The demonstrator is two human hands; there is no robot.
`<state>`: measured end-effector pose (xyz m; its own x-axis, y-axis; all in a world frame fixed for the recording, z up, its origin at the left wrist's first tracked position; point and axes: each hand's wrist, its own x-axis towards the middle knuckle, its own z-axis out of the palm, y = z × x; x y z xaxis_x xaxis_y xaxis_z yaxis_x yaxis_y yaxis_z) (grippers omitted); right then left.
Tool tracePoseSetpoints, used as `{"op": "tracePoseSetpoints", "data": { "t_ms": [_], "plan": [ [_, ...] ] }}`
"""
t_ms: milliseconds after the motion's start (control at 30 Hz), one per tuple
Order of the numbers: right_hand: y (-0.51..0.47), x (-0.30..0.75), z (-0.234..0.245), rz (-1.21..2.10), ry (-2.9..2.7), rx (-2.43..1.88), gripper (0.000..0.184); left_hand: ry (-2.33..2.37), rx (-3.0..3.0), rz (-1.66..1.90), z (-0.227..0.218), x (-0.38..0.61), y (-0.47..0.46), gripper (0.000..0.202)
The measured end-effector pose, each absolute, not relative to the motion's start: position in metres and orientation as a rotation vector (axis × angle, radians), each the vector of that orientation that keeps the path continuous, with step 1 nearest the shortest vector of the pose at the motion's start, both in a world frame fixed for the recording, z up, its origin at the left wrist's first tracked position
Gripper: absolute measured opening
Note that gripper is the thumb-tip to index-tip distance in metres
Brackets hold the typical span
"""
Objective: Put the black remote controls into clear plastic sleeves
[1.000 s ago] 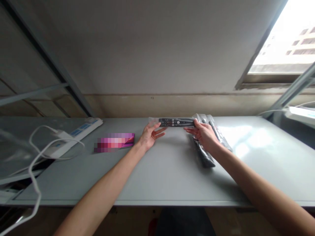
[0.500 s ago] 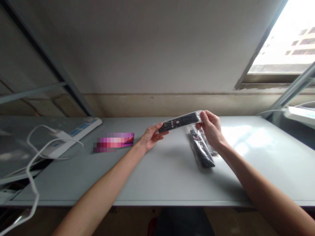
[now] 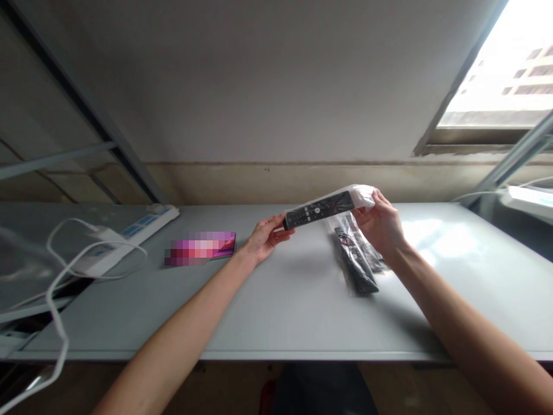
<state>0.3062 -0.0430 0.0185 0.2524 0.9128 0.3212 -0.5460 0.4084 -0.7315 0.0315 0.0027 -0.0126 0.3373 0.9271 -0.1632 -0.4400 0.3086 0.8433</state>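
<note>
A black remote control (image 3: 317,211) is held above the table, tilted up toward the right. Clear plastic wrap covers much of it, and a bunched, whitish end of the plastic bag (image 3: 363,196) extends past its right end. My left hand (image 3: 268,235) pinches the remote's left end. My right hand (image 3: 380,223) is closed on the bunched bag end. Below, more bagged remotes (image 3: 356,262) lie on the table near my right wrist, partly overlapping one another.
A phone-like device with a pink, pixelated screen (image 3: 201,248) lies on the grey table (image 3: 276,311) at left. A white power strip (image 3: 129,239) with looping white cables (image 3: 56,300) is farther left. At the right edge sits a white object (image 3: 527,199).
My right hand has moved right and pulled the bag end out past the remote. More loose plastic shows there, and the remote has shifted slightly right relative to my left hand.
</note>
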Motion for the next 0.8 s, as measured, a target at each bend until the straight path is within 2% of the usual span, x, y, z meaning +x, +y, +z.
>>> {"op": "tracePoseSetpoints", "data": {
  "t_ms": [67,200,600,733,800],
  "plan": [
    [-0.042,0.305,0.017,1.082,-0.828,-0.578,0.006,0.725,0.819,0.998,-0.014,0.032,0.003,0.03],
    [-0.043,0.302,0.015,1.096,-0.897,-0.624,0.014,0.771,0.871,1.009,-0.016,0.032,0.005,0.025],
    [-0.031,0.327,0.0,0.755,-0.647,-0.887,0.002,0.839,0.996,1.031,-0.019,0.034,0.003,0.018],
    [-0.02,0.348,-0.009,0.615,-0.428,-0.942,0.011,0.824,0.857,1.075,-0.019,0.033,0.004,0.014],
    [-0.015,0.357,-0.012,0.618,-0.351,-0.916,0.014,0.707,0.817,1.042,-0.019,0.034,0.001,0.019]
  ]
}}
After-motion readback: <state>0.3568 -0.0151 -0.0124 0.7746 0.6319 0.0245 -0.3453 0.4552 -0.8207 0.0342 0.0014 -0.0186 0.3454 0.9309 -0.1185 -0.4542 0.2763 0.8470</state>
